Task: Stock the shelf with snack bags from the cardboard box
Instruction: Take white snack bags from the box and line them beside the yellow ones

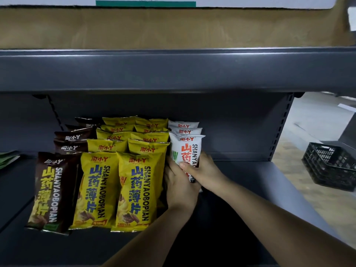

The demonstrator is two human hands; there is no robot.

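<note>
Obs: we hold one white bag [187,149] upright on the grey shelf [250,170], at the front of its row. The right hand [207,171] wraps it from the right; the thumb lies across the printed face; the other fingers are hidden behind the bag. The left hand [180,187] grips its lower left edge, back of the hand toward us; the fingers are pressed together; their tips are hidden in the gap on the bag's left.

Layout, all relative to the white bag:
- directly behind it, two more white bags [184,125], touching in file
- just left of it, two rows of yellow bags [134,189], each several deep
- farther left, a row of brown bags [50,191]
- right of it, bare shelf deck
- well to its right, on the floor, a black crate [331,166]
- above it, the upper shelf board [173,70]; above that, a brown cardboard face [173,27], possibly the box; we cannot tell

Progress (judgement): the brown and yellow rows look full to the front edge; the white row is only three deep and sits farther back, so it is the one being filled. This bag is placed but not yet let go. Remaining: release it; bring more white bags forward of it; possibly fill the deck to its right. The box contents are out of sight, so the count left is unknown.
</note>
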